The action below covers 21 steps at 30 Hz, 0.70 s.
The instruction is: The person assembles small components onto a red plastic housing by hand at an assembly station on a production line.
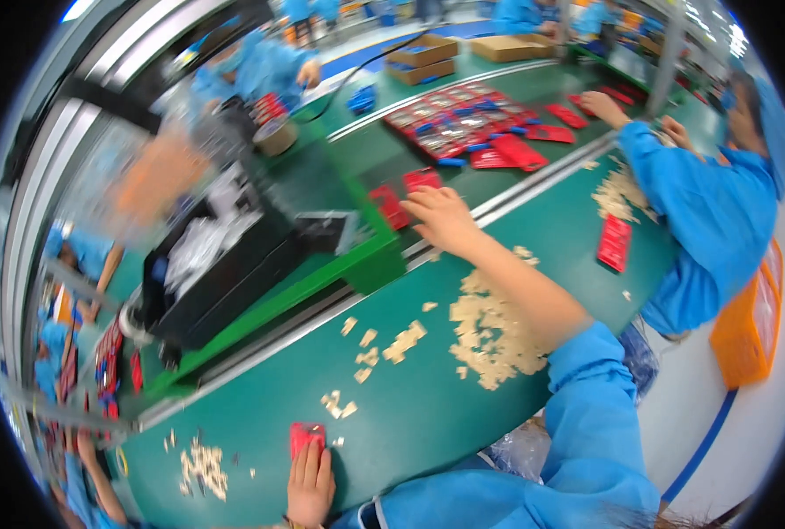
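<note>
At the near edge of the green worktop, my left hand (310,485) lies over a small flat red piece (307,435), its fingers together on top of the lower part. My right hand (445,220) reaches far forward over the metal rail to the conveyor, fingers stretched out. Its fingertips are at a flat red rectangular piece (422,179); whether they touch it I cannot tell. Another red piece (388,207) lies just left of that one. Under my right forearm spreads a large heap of small cream-coloured pieces (489,339).
Smaller groups of cream pieces (203,470) lie around the worktop. A green stand (379,264) with a black bin (234,264) rises at left. A tray of red and blue items (459,119) sits on the conveyor. At right, a co-worker in a blue sleeve (701,220) reaches toward red pieces.
</note>
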Each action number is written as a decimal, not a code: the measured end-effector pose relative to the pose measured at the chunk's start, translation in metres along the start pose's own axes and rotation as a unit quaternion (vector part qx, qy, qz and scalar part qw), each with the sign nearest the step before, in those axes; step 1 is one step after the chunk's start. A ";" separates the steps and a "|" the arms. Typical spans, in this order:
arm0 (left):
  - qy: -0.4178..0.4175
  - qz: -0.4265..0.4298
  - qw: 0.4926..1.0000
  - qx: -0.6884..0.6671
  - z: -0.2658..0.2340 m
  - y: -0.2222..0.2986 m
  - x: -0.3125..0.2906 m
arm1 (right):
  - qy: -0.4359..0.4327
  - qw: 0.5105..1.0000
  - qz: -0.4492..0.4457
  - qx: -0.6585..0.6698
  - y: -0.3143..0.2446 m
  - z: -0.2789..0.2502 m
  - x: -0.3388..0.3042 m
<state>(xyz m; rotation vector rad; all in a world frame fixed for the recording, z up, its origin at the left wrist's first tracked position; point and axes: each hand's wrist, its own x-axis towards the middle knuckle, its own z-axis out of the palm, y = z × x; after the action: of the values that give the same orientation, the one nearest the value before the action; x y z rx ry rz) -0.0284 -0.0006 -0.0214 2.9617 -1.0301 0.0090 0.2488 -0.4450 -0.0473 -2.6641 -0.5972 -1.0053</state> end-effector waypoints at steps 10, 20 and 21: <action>0.072 0.011 0.997 0.030 -0.009 -0.043 0.048 | -0.010 0.997 0.070 -0.012 -0.003 0.005 -0.007; 0.104 -0.088 0.989 0.063 -0.018 -0.235 0.069 | 0.163 0.971 0.166 0.057 -0.109 -0.110 -0.112; 0.038 -0.168 0.985 0.001 -0.025 -0.220 0.045 | 0.144 0.981 0.118 0.054 -0.137 -0.124 -0.126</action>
<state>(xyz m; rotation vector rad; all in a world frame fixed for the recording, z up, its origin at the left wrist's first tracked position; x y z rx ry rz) 0.1440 0.1442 0.0033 3.0670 -0.5127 0.1204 0.0297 -0.4035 -0.0306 -2.3644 -0.2587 -1.2181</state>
